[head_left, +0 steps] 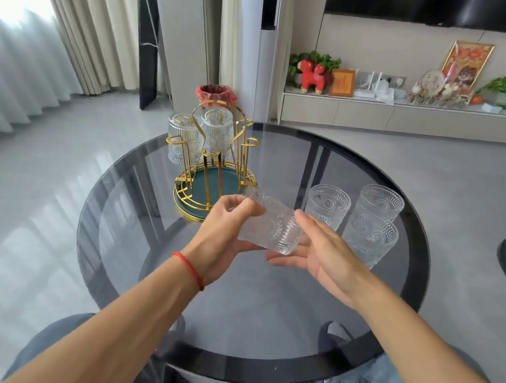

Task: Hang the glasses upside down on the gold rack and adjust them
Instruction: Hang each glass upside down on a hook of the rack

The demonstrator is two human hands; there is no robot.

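A gold wire rack (217,171) with a dark green base stands at the far left of the round glass table (268,310). Two clear embossed glasses (215,132) hang upside down on its far pegs. My left hand (225,231) grips another embossed glass (269,225), tilted on its side just in front of the rack, mouth toward the rack. My right hand (322,251) is open, palm up, beside and under the glass's base. Three more glasses (328,206) stand upright on the table to the right.
The table has a black rim and dark legs seen through the top. A red-lined bin (216,93) stands on the floor behind the rack. A TV cabinet with ornaments and plants runs along the far wall. My knees show under the near edge.
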